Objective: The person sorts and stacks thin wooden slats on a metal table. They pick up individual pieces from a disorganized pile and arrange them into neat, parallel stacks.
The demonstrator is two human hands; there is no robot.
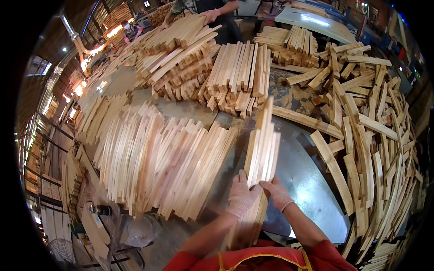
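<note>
Between my two gloved hands is a bundle of long, pale wooden strips (262,156), lying lengthwise away from me over the metal table. My left hand (242,195) grips the bundle's left side, with the fingers up along the wood. On the other side, my right hand (276,192) closes on the right edge, its thumb pointing in across the strips. The bundle's near end reaches down to my red apron. Just left of it lies a wide row of similar wooden strips (158,162), set side by side.
Stacked wooden strips (237,67) stand beyond the bundle, with a taller stack (181,58) to their left. A loose heap of wooden strips (357,117) covers the right side. The metal table (307,189) shows beside my right arm. Across the table, a person's gloved hand (210,16) touches the stack.
</note>
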